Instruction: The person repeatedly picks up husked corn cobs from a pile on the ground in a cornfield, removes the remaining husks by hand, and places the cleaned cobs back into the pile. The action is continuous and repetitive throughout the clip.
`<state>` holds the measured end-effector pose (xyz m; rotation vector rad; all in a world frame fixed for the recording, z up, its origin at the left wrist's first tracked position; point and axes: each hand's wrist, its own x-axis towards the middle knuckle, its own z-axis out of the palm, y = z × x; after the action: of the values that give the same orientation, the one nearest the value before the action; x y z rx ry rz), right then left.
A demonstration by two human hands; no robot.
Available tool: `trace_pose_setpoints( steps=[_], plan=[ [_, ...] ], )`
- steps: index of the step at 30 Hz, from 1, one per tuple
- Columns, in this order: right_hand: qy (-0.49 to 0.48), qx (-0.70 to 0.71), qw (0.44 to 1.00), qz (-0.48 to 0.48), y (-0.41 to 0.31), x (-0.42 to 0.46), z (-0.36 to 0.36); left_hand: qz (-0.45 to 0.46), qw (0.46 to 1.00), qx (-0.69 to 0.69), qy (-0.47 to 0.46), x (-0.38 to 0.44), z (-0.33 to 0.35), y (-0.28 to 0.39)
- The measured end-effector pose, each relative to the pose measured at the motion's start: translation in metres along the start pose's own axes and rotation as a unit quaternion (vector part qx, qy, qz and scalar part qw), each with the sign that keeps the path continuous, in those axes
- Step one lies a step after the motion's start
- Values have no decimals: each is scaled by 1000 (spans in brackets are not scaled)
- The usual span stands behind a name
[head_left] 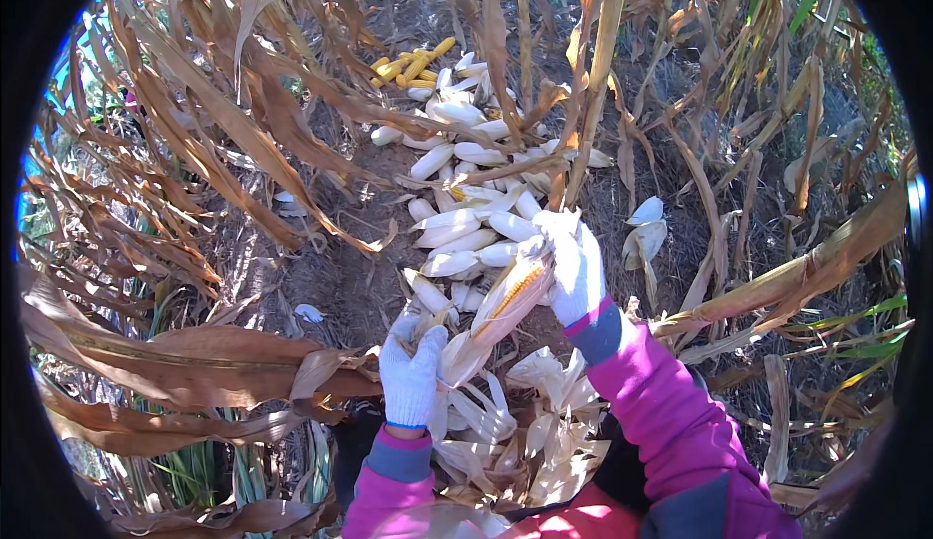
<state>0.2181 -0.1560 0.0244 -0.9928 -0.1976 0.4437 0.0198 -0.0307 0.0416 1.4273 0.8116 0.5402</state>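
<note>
Between my two white-gloved hands is an ear of corn (510,302) with pale husk partly opened, a strip of yellow kernels showing. My right hand (574,265) grips its upper end. At its lower end, my left hand (413,371) is closed on husk leaves (419,324). Beyond the hands lies a long pile of ears in white husk (455,236) on the soil, with bare yellow cobs (414,69) at its far end. Loose peeled husks (557,437) are heaped below the hands, close to my body.
Dry standing corn stalks (599,80) rise beyond and beside the pile. A thick stalk (802,269) slants in from the right. Broad dry leaves (197,364) reach in from the left to near my left hand. A separate husk (645,233) lies right of the pile.
</note>
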Motion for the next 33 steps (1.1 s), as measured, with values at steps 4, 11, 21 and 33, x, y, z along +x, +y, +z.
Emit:
trace_pose_setpoints(
  steps=[4,11,21,33],
  plan=[
    [50,29,997,-60,-33,22,-24,5,991,94,-95,2,-11,-18],
    [-4,68,997,31,-41,13,-26,-52,935,182,-300,5,4,-45],
    [-79,153,983,70,-16,9,-21,-152,957,48,-242,-5,21,-30],
    [-74,122,982,126,19,-14,4,-133,965,88,-206,-6,22,-23]
  ],
)
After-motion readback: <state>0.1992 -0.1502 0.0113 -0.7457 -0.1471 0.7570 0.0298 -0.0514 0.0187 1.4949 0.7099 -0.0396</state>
